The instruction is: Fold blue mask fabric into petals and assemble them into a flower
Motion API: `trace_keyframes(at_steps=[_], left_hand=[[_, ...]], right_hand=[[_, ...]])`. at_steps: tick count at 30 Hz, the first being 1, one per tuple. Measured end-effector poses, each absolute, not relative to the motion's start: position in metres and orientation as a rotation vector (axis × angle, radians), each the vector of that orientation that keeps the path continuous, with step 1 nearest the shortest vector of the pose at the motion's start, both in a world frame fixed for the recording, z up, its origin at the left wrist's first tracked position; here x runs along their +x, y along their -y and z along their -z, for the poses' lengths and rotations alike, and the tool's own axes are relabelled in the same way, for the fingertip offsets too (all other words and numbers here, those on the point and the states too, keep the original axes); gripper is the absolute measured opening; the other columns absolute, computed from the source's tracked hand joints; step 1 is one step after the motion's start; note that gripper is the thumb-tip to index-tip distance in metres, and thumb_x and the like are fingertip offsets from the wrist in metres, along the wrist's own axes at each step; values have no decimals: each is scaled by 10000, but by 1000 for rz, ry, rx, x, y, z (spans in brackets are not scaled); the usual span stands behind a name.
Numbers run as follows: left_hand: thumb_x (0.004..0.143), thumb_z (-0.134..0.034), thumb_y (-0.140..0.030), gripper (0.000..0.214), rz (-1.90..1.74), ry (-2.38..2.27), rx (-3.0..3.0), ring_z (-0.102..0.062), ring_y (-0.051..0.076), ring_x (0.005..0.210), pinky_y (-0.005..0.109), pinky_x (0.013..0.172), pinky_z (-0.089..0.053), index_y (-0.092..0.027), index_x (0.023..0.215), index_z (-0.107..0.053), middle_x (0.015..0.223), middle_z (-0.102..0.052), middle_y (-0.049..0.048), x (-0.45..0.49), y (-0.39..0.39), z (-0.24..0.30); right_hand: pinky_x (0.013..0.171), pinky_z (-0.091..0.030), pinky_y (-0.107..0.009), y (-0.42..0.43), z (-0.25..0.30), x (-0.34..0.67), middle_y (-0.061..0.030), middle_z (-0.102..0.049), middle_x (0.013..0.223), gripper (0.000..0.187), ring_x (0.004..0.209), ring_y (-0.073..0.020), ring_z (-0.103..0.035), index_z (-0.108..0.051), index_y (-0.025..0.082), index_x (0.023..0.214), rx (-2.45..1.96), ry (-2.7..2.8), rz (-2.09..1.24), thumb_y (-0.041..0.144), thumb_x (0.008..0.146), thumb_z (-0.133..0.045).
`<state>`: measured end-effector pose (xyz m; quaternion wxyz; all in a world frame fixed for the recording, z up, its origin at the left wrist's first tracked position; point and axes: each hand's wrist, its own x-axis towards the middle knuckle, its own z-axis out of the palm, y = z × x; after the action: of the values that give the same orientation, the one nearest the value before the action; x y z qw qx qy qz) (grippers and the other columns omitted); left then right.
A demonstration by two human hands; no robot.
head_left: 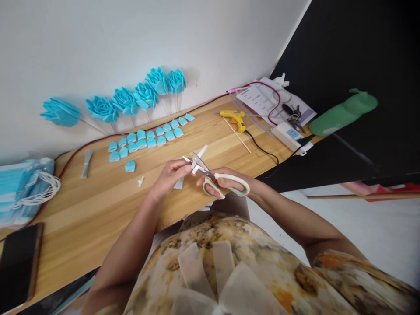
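My right hand [213, 186] is closed on the white handles of a pair of scissors [231, 179], whose blades point up and to the left. Small white strips [195, 167] lie across the parted blades, pinched between the fingers of my left hand [173, 175]. Just beyond the blades a longer white strip [203, 151] shows. A pale piece [179, 183] rests on the wooden table [108, 227] below my left fingers, partly hidden. Small white scraps [141, 181] lie to the left. Folded blue petals [151, 142] are set in two rows, with a single petal [130, 166] nearer me.
Blue flowers [124, 100] on sticks lean on the wall. Right: a yellow glue gun [236, 119], thin stick [236, 134], power strip [291, 136], keys [294, 116], papers [259, 98], green bottle [344, 111]. Left: a twist-tie bundle [86, 163], blue face masks [19, 188], phone [20, 264].
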<state>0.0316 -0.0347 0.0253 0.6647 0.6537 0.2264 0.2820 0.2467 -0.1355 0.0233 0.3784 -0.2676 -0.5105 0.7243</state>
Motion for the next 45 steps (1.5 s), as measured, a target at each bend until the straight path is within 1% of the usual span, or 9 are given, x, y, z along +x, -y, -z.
trace_keyframes(at_steps=[7, 14, 19, 27, 31, 34, 37, 42, 45], left_hand=[[834, -669, -604, 463, -618, -532, 1499, -617, 204, 764, 297, 703, -445, -158, 731, -734, 812, -705, 74, 29, 34, -24], [881, -642, -534, 412, -618, -487, 1464, -632, 231, 848, 311, 750, -448, -157, 752, -748, 821, -709, 85, 30, 35, -25], [883, -630, -478, 368, -603, -400, 1355, -578, 198, 732, 321, 741, -444, -140, 782, -734, 772, -664, 71, 32, 37, -34], [897, -642, -497, 377, -580, -575, 1492, -457, 113, 580, 256, 583, -364, -164, 723, -661, 667, -574, 1, 33, 39, -35], [878, -653, -510, 379, -608, -618, 1493, -401, 88, 524, 239, 526, -329, -161, 731, -673, 624, -520, -21, 38, 39, -34], [861, -660, -524, 376, -583, -684, 1561, -388, 90, 511, 235, 504, -312, -156, 794, -705, 596, -498, -30, 41, 39, -35], [857, -649, -521, 376, -615, -750, 1668, -441, 111, 559, 239, 539, -339, -152, 816, -714, 621, -546, -17, 42, 38, -36], [924, -546, -474, 367, -547, -718, 2074, -519, 149, 606, 256, 604, -364, -162, 906, -738, 663, -618, 8, 54, 32, -37], [963, -465, -431, 388, -432, -665, 2464, -616, 214, 728, 288, 672, -399, -177, 837, -730, 778, -701, 74, 78, 19, -36]], right_hand=[[526, -420, -226, 137, -21, 241, -4, -560, 714, 585, 570, -92, -512, -654, 88, 1174, -627, 1232, -1849, 607, 919, -563], [390, -300, -183, 142, -17, 236, 54, -472, 579, 543, 422, -51, -387, -683, 80, 1109, -639, 1096, -1884, 577, 917, -585], [352, -270, -181, 142, -12, 238, 77, -421, 538, 569, 380, -41, -334, -694, 84, 1027, -632, 981, -1919, 626, 890, -593], [332, -259, -174, 142, -8, 237, 90, -414, 506, 588, 353, -31, -300, -701, 82, 990, -640, 934, -1913, 650, 852, -627], [327, -249, -167, 148, -20, 222, 73, -489, 491, 524, 353, -36, -348, -703, 71, 1007, -779, 1030, -1996, 548, 793, -733], [369, -321, -162, 151, -35, 219, 62, -558, 549, 434, 393, -39, -430, -712, 99, 992, -941, 1109, -2024, 436, 733, -802], [469, -396, -175, 159, -49, 239, 40, -613, 692, 527, 499, -44, -506, -686, 130, 1158, -993, 1092, -1771, 409, 732, -821], [696, -493, -243, 194, -52, 290, -61, -688, 1062, 622, 783, -108, -604, -500, 244, 1435, -1022, 874, -1472, 377, 866, -715], [626, -488, -253, 215, -44, 307, -86, -694, 1094, 576, 816, -153, -607, -516, 260, 1401, -989, 649, -1399, 516, 895, -621]])
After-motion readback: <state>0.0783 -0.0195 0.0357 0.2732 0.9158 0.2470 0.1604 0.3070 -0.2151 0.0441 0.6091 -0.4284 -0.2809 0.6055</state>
